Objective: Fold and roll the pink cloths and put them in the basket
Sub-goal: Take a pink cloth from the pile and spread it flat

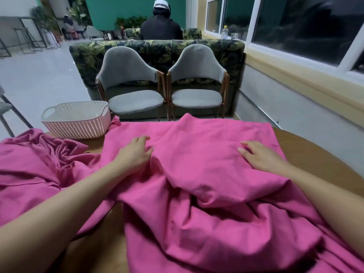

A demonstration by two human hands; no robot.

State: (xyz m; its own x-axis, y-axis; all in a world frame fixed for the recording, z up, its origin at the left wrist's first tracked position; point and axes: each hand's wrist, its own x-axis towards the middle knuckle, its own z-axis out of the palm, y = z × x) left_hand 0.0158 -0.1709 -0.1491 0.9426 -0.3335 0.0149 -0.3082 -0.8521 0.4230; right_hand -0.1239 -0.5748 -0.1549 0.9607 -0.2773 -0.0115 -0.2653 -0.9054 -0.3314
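Grip state, left hand (136,152): no grasp is made; the palm is laid flat on the spread pink cloth (197,154) with the fingers (144,139) extended and slightly splayed. Grip state, right hand (260,156): likewise no grasp; the palm is pressed flat on the same cloth near its right edge, fingers pointing toward the centre. Both bare forearms are extended from the lower corners of the view across the cloth.

The spread pink cloth is laid over the middle of the wooden desk (307,150). Its far edge is drawn fairly straight along the far side of the desk, while the near portion is bunched in loose folds and hangs toward the wearer. A raised ridge is seen in the fabric between the two hands.

A second pink cloth (39,158) is heaped in a crumpled pile at the left of the desk, touching the spread cloth near the left forearm.

The white perforated basket (78,123) is positioned at the far left corner of the desk, just beyond the crumpled pile and just beside the far left corner of the spread cloth. No cloth is seen inside it.

Two grey chairs (136,85) are placed side by side beyond the desk, with a leaf-patterned sofa (157,50) behind them. A seated person (161,24) is seen from behind, further back.
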